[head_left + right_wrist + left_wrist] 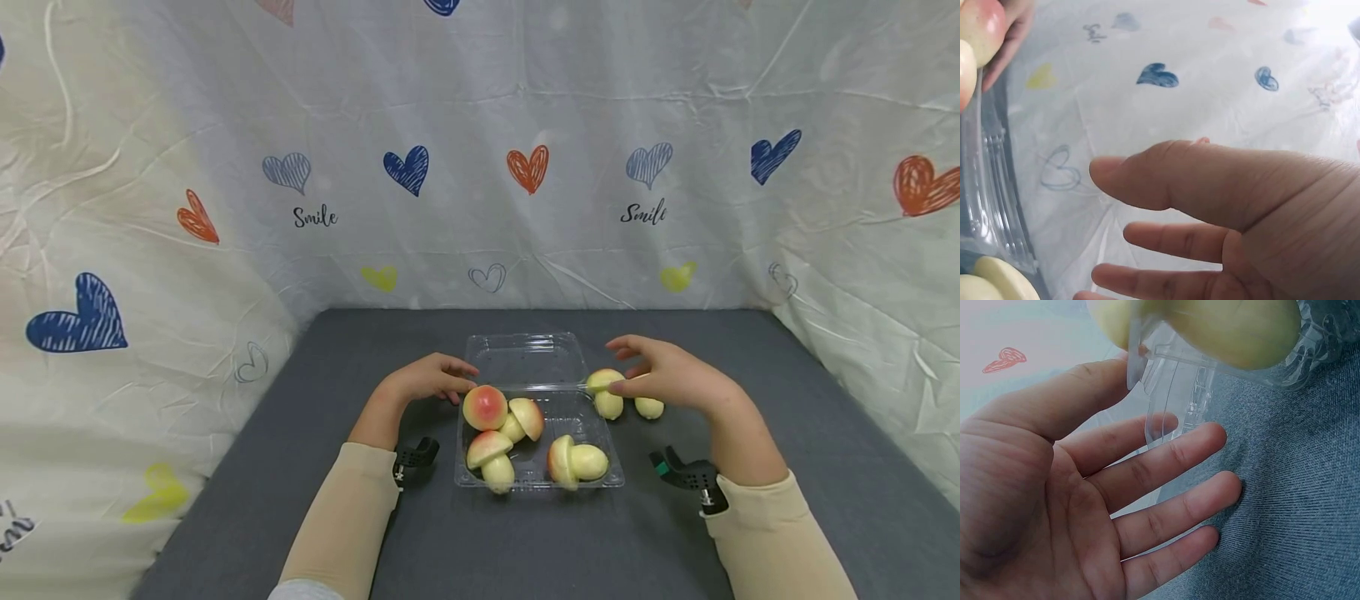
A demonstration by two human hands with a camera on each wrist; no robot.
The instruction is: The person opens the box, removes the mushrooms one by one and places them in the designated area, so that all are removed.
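Note:
A clear plastic clamshell box (536, 482) lies open with its lid (525, 360) folded back. Several mushroom-shaped pieces with pale yellow stems and pinkish caps are in it, among them a red-topped one (485, 407) at the back left and one on its side (588, 462) at the front right. At the box's left edge is my left hand (431, 379), fingers spread and loosely extended, its thumb (1100, 384) right at the plastic rim. My right hand (678, 377) hovers palm-inward with extended fingers, just right of the box, partly overlapping two more mushrooms (608, 405) outside it.
A dark grey cloth (540, 542) covers the table. Behind and at both sides hangs a white sheet (457, 225) printed with hearts and "Smile". Black wrist mounts (690, 473) protrude from beneath both forearms.

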